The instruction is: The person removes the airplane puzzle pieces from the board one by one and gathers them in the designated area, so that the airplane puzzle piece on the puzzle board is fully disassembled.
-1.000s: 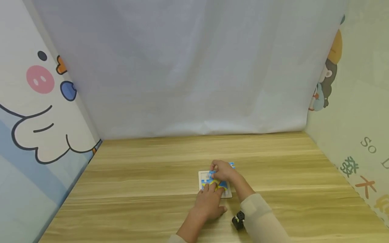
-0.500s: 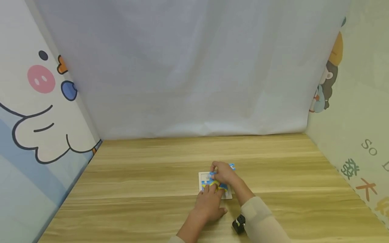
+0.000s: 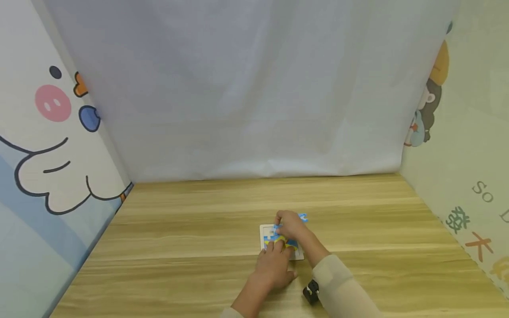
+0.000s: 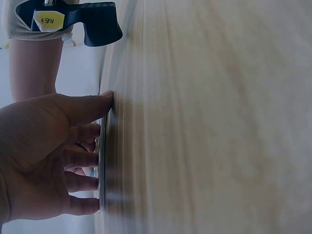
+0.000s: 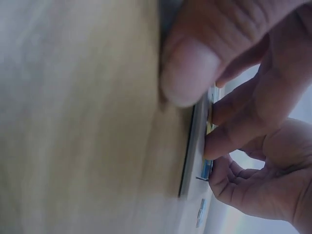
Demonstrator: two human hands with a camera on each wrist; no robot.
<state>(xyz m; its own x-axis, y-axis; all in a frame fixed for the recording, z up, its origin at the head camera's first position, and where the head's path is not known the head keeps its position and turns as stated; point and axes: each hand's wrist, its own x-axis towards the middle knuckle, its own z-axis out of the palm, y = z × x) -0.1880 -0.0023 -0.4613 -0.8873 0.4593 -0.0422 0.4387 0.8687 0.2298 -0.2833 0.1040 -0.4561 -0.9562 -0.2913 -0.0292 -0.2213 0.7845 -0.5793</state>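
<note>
left hand (image 3: 273, 267) on puzzle board (image 3: 262, 234) | right hand (image 3: 292, 225) pinches blue piece (image 3: 275, 229)

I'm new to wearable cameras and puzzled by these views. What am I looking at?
There is no machine here: one person is working with two bare hands. The wide picture comes from a camera on the head, looking forward and down. The other two come from the wrists, so hands look large and the scene appears sideways; the right wrist view catches both hands. The black device at the right sleeve is probably that wrist's camera.

On the wooden table lies a pale frame with a partly filled blue and yellow puzzle. The left hand rests its fingers on it. The right hand pinches a blue piece at the far side. A loose piece lies beyond.
</note>
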